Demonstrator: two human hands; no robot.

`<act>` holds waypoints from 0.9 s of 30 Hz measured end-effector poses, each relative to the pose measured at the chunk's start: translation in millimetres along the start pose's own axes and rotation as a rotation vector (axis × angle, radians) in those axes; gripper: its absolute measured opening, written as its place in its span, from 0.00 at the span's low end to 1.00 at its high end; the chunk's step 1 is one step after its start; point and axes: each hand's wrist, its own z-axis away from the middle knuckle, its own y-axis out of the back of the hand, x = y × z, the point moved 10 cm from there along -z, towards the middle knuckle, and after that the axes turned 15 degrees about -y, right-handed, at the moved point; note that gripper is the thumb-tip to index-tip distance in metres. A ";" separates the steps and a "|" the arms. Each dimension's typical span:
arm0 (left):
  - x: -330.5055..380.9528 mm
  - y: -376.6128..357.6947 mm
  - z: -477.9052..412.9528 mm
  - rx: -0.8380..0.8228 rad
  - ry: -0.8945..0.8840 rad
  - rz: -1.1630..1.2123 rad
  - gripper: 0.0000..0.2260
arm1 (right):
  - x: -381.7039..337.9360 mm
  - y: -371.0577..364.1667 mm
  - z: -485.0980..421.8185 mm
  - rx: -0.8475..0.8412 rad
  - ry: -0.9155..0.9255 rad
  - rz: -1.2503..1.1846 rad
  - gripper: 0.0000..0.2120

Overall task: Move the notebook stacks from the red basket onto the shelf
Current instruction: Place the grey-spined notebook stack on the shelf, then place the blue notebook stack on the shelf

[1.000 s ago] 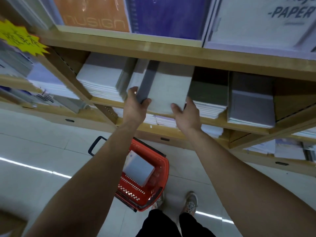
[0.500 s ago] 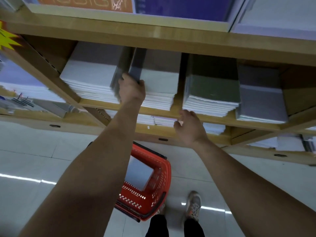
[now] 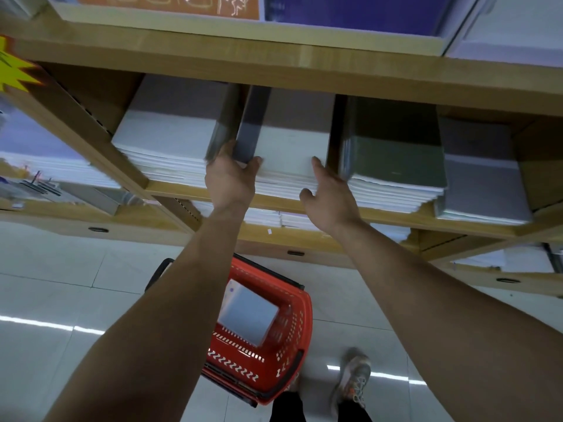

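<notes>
A pale grey notebook stack [image 3: 292, 147] lies on the wooden shelf [image 3: 170, 190], between a white-covered stack [image 3: 164, 141] and a green-covered stack [image 3: 396, 162]. My left hand [image 3: 231, 181] grips its left front corner, fingers down in the gap beside it and thumb on the cover. Against the stack's right front corner rests my right hand [image 3: 329, 196], its fingers straight. On the floor below stands the red basket [image 3: 292, 360], with another grey notebook stack [image 3: 249, 315] inside.
A grey stack [image 3: 481, 184] sits at the shelf's right end. The shelf board above [image 3: 274, 65] hangs low over the stacks. More paper goods fill the lower shelves. My feet [image 3: 353, 382] stand on pale floor tiles beside the basket.
The grey stack has slid deeper onto the shelf. My right hand dropped away from it, then came back up to its right front corner. My left hand stayed on the left edge.
</notes>
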 end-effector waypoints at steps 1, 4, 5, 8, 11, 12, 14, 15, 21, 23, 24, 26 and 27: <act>-2.4 1.2 -0.6 0.013 0.014 0.022 0.23 | -1.7 0.4 -2.1 0.019 0.003 0.020 0.33; -8.8 0.5 -2.7 0.020 0.024 0.046 0.23 | -4.1 -0.4 -9.6 0.071 0.015 0.087 0.32; -10.7 -1.4 -2.9 0.008 0.016 0.048 0.23 | -5.4 -0.4 -13.6 0.085 0.020 0.084 0.32; -16.1 -6.4 -3.0 -0.088 0.005 0.013 0.23 | -6.7 -4.3 -22.2 0.057 -0.007 0.081 0.34; -30.0 -9.4 14.2 -0.215 0.125 0.153 0.22 | -3.9 -13.0 -8.8 -0.001 -0.025 0.094 0.38; -30.2 -5.0 25.8 -0.228 0.131 0.158 0.21 | -1.0 -13.6 1.1 0.012 -0.023 0.103 0.37; -36.8 5.1 60.2 -0.249 0.120 0.123 0.21 | 10.0 -21.5 27.2 0.034 -0.009 0.149 0.34; -45.0 8.2 84.6 -0.277 0.141 0.119 0.21 | 18.0 -31.3 41.0 0.018 0.002 0.183 0.33; -150.4 -7.0 248.7 -0.598 0.374 -0.049 0.21 | 75.0 -119.6 79.5 -0.253 -0.026 0.392 0.28; -181.2 -12.7 298.0 -0.625 0.468 -0.089 0.25 | 87.2 -143.7 75.5 -0.315 -0.015 0.440 0.26; -189.1 -13.6 317.8 -0.626 0.503 -0.100 0.26 | 92.7 -157.6 74.2 -0.352 -0.001 0.469 0.26; -202.3 -16.1 352.3 -0.598 0.580 -0.102 0.28 | 104.7 -187.4 75.0 -0.425 0.040 0.542 0.26; -209.9 -18.6 368.0 -0.581 0.622 -0.104 0.29 | 109.9 -202.4 74.2 -0.446 0.070 0.574 0.26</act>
